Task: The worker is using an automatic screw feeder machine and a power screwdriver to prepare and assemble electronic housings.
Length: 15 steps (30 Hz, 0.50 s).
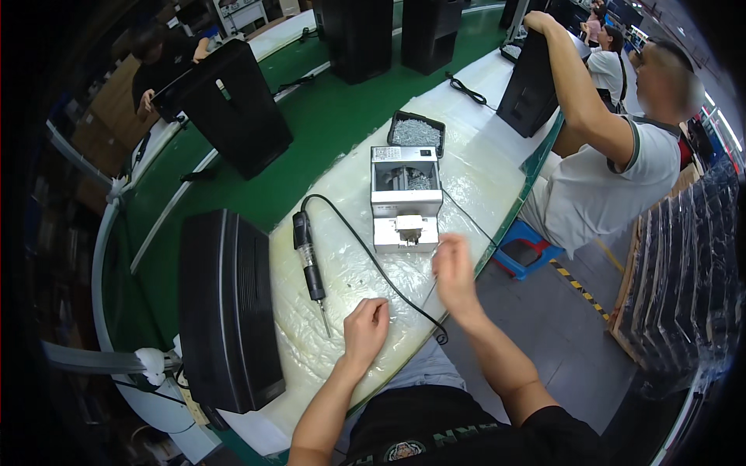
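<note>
My left hand (pixel 367 330) rests on the plastic-covered table (pixel 342 268), its fingers curled in with nothing showing from them. To its left lies a black electric screwdriver (pixel 308 256) with a clear middle section, a long thin bit and a black cord. My right hand (pixel 454 272) is raised beside the front right corner of a silver screw feeder (pixel 406 208); its fingers are smeared by motion. Screws show through the feeder's window. Just behind it sits a black tray (pixel 394 140) heaped with small screws (pixel 417 133).
A tall black case (pixel 233 311) stands at the left table edge. Several more black cases stand along the green conveyor (pixel 198 225). A co-worker (pixel 614 155) at the right grips another black case (pixel 532 97). A blue stool (pixel 524 248) and wrapped dark stack (pixel 684 264) stand right.
</note>
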Each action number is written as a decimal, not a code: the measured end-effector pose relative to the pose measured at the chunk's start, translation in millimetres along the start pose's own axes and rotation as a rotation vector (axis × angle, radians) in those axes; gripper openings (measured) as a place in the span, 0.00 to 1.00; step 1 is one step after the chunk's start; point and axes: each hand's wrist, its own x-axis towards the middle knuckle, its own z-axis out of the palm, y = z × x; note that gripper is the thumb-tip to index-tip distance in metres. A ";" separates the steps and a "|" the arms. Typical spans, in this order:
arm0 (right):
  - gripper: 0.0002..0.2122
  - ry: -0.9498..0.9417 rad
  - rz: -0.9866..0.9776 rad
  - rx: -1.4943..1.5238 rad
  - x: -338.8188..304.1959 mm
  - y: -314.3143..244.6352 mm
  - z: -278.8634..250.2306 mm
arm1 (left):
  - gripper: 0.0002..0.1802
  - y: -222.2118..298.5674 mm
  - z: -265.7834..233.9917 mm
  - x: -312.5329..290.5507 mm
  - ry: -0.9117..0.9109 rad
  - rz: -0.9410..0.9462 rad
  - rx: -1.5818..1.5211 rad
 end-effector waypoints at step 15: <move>0.05 0.062 -0.377 0.693 105.7 -4.6 21.3 | 0.10 38.1 39.5 98.0 0.139 0.322 0.182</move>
